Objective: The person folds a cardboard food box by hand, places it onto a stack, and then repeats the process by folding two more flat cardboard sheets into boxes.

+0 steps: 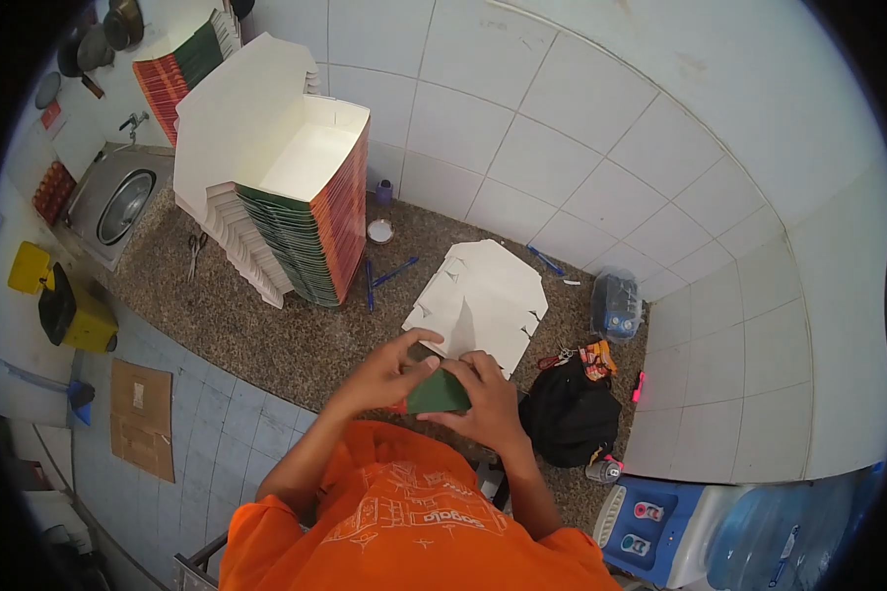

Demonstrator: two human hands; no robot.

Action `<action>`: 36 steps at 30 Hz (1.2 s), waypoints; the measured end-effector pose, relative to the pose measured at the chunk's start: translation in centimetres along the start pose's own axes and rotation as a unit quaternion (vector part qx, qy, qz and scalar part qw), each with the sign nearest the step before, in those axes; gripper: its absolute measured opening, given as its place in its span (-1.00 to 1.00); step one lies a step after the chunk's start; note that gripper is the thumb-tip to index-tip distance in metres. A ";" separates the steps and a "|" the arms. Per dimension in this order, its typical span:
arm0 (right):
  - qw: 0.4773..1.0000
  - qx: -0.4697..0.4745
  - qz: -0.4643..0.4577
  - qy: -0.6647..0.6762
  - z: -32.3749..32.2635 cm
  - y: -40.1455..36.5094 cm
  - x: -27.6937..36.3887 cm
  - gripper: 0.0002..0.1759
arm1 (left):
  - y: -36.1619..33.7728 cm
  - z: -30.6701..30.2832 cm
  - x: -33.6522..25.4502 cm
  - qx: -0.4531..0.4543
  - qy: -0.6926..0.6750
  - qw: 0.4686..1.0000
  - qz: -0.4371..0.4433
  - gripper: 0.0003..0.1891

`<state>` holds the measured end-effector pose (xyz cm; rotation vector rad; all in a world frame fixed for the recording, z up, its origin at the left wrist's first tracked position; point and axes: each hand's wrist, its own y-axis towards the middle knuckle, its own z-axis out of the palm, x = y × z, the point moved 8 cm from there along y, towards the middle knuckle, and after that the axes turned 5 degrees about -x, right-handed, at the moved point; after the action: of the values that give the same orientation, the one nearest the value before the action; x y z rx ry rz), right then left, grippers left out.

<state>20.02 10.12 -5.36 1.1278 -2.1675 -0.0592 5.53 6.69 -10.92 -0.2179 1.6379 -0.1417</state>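
Observation:
A cardboard box blank (478, 295), white on its inner face with slits along its edges, lies on the counter in front of me. Its near panel (439, 392) is green on the outside and faces my body. My left hand (389, 379) pinches the left part of this near edge, thumb toward the fold. On the right side of the green panel, my right hand (485, 399) grips with thumb below and fingers over the top. Farther left rises a tall stack of folded boxes (340, 217), green and red outside, white inside.
Pens (394, 270), scissors (196, 256) and a small white-filled dish (379, 231) lie on the granite counter (168, 266). A black bag (572, 409) and a clear plastic container (616, 303) sit at right, near a water dispenser (650, 532). A sink (123, 207) is far left.

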 end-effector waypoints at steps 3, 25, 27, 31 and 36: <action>0.991 -0.027 0.054 0.117 -0.9 -0.8 -4.9 -0.29 | 1.2 -3.7 3.3 0.060 -0.053 0.997 0.021 -0.43; 0.901 0.197 0.066 0.380 4.1 1.8 -5.7 -0.61 | -3.5 5.0 12.4 0.084 -0.254 0.931 -0.247 -0.63; 0.903 0.292 0.068 0.306 4.6 1.3 -5.7 -0.65 | -3.4 5.0 12.6 0.092 -0.266 0.930 -0.236 -0.64; 0.951 0.118 0.143 0.250 3.1 2.0 -6.3 -0.67 | -2.6 3.6 10.8 0.035 -0.256 0.947 -0.190 -0.66; 0.947 0.036 0.015 0.320 4.1 2.2 -5.0 -0.74 | -1.7 2.8 7.2 0.041 -0.184 0.981 -0.040 -0.70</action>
<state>18.02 14.12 -10.47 0.9781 -1.6087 0.3570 7.92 3.49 -17.79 -0.2314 1.2534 -0.2158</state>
